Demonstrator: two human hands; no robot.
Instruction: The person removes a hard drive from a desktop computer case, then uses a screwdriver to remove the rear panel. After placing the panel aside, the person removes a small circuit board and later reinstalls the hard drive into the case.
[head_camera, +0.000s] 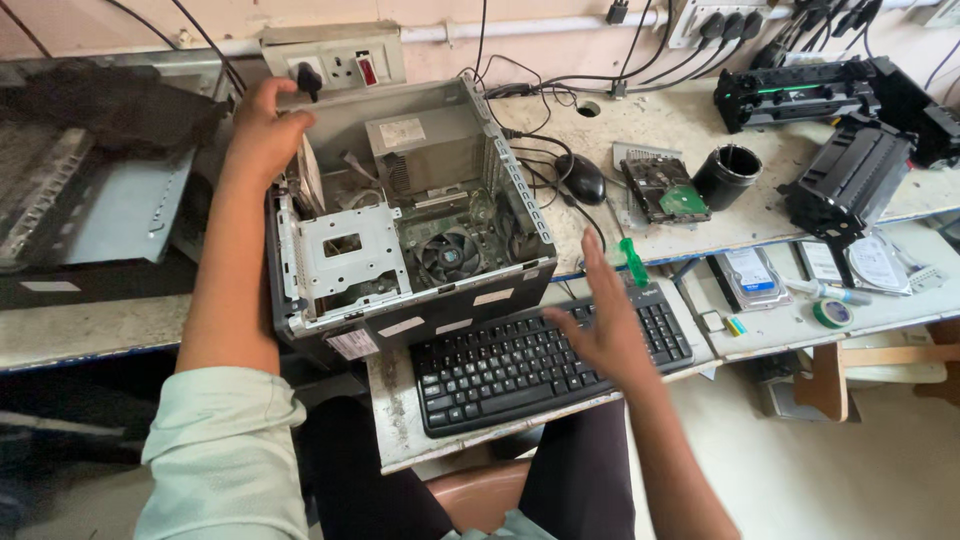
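Open grey metal desktop computer case (410, 220) lies on its side on the pale, stained worktop (690, 130), side panel off and interior exposed: silver power supply box (425, 150), perforated drive bracket (345, 250), round black cooling fan (447, 255) and green board all seated. Judgement: opening is done; no internal part appears removed, so any work inside remains.

Left hand (265, 125) rests on the far upper corner of the case, fingers curled over its edge, apparently steadying it. Right hand (605, 315) hovers above the black keyboard (545, 360) just in front of the case, fingers spread, holding nothing. A green-handled screwdriver (633, 262) lies just beyond that hand, near the worktop edge.

Surface: crowded. Black mouse (582, 178), bare hard drive with green board (665, 190), black cylindrical cup (727, 175) and dismantled black printer parts (850, 175) to the right; further drives on a lower shelf (790, 325).

Room: pink wall with socket plate (335, 60) and trailing black cables. Floor pale.
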